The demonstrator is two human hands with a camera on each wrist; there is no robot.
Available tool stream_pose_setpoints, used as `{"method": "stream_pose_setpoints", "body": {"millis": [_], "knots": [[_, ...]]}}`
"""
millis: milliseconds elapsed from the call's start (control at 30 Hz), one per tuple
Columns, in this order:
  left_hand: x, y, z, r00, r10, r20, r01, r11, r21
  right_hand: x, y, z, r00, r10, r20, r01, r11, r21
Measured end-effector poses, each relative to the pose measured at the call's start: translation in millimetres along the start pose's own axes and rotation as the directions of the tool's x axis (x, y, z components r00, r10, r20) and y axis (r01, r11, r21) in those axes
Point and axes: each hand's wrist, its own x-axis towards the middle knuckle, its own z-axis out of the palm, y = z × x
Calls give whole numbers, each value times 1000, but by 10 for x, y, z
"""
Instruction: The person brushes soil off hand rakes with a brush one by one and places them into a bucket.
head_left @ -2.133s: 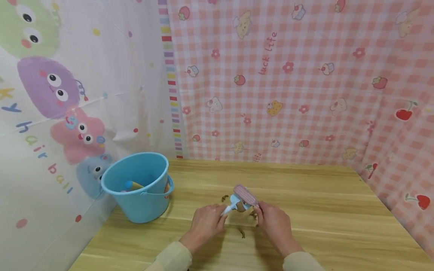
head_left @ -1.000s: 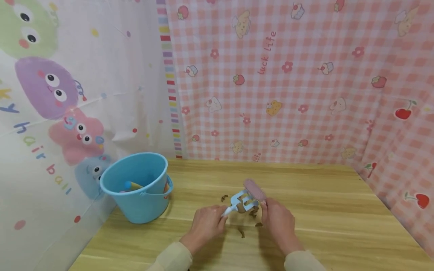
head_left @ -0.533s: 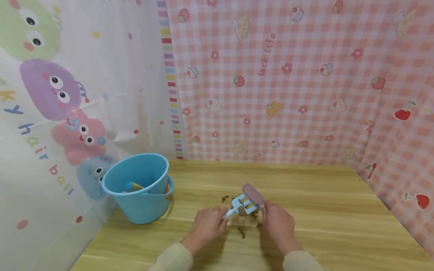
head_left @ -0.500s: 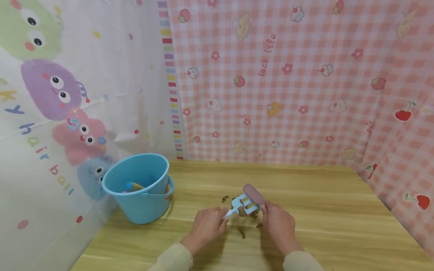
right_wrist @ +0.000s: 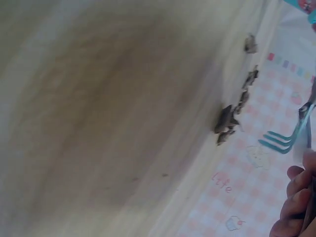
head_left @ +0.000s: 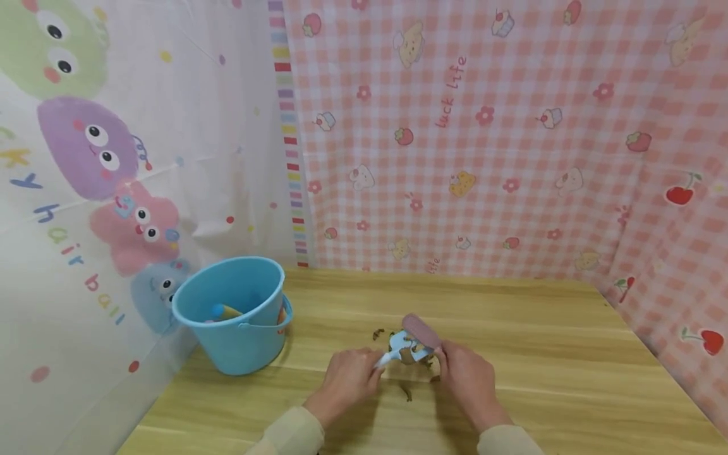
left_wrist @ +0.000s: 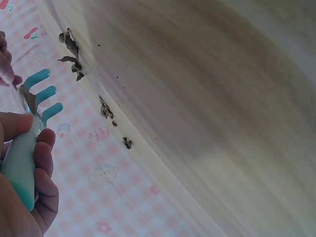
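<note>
In the head view my left hand (head_left: 349, 379) grips the pale handle of a small blue garden hand fork (head_left: 401, 343). Brown clumped dirt clings to the base of its tines. My right hand (head_left: 467, 379) holds a mauve brush-like tool with a long oval head (head_left: 421, 330), laid across the tines and hiding part of them. The left wrist view shows my fingers (left_wrist: 45, 173) wrapped round the fork's handle (left_wrist: 22, 163), tines raised above the tabletop. At the edge of the right wrist view the curled fingers (right_wrist: 296, 197) of my right hand appear.
Dark brown crumbs (head_left: 406, 392) lie on the wooden table (head_left: 546, 354) beneath and around the fork, with another bit (head_left: 378, 333) to its left. A blue bucket (head_left: 239, 347) with a yellow-and-blue item (head_left: 226, 311) inside stands at the left. Patterned cloths (head_left: 489, 189) hang behind and beside the table.
The brush-like tool has gone from over the tines up and right, then back down and left across them. The fork has stayed nearly in place in my left hand.
</note>
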Motion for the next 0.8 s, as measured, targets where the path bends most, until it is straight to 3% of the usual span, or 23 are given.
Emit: {"method": "stream_pose_setpoints", "body": {"millis": [333, 500, 600, 800], "knots": [[8, 14, -5, 1000, 3, 6, -2, 1000, -18, -13, 35, -7, 999, 36, -32, -36, 999, 21], [17, 6, -6, 1000, -3, 14, 4, 1000, -23, -17, -19, -53, 999, -3, 41, 0, 997, 83], [15, 13, -19, 1000, 9, 2, -9, 1000, -27, -26, -6, -48, 999, -10, 51, 7, 998, 63], [-5, 38, -22, 1000, 10, 23, -9, 999, -34, -81, 19, 2, 999, -41, -8, 41, 999, -15]]}}
